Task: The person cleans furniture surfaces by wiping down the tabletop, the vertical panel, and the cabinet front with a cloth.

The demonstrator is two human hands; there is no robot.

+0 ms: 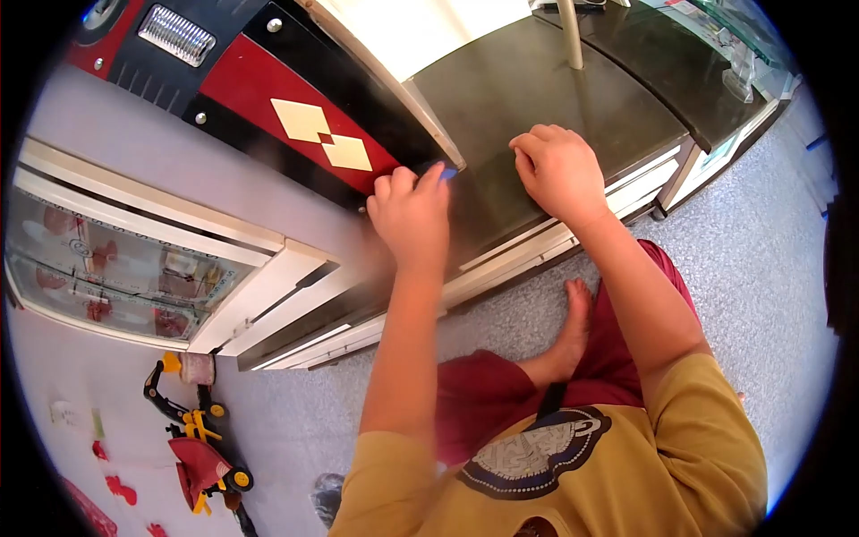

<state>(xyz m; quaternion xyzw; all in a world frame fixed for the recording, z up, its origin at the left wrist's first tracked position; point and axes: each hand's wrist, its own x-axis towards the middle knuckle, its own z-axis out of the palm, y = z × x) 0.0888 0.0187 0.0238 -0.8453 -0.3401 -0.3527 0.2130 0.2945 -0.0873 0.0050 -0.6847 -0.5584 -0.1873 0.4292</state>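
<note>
My left hand is closed in a pinch around a small blue thing, whose kind I cannot make out. It is beside the lower corner of a red and black panel with two pale diamond shapes. My right hand is over the dark cabinet top, its fingers curled in and nothing showing in them. Whether it touches the surface I cannot tell.
A pale post rises from the cabinet top, with a glass shelf at the far right. White drawers run below the top. A glass-fronted cabinet stands left, near a yellow and black toy digger with a red bucket.
</note>
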